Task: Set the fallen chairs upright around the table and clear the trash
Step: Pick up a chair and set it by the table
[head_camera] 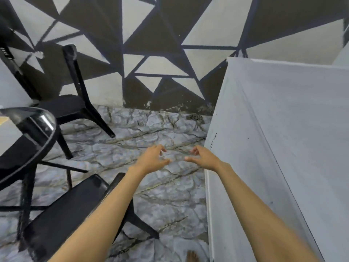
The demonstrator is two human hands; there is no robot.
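- Left hand (153,157) and right hand (203,157), frame centre: fingers spread, nothing held.
- Chair (75,205) lower left, apparently upright beside table (28,129); second chair (75,99) upper left.
- No trash seen; floor should be scanned before grasping.

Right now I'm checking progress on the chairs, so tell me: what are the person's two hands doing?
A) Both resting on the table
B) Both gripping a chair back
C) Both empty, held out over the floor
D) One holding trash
C: the left hand and right hand are open and empty, stretched out above the marbled floor, touching neither chair.
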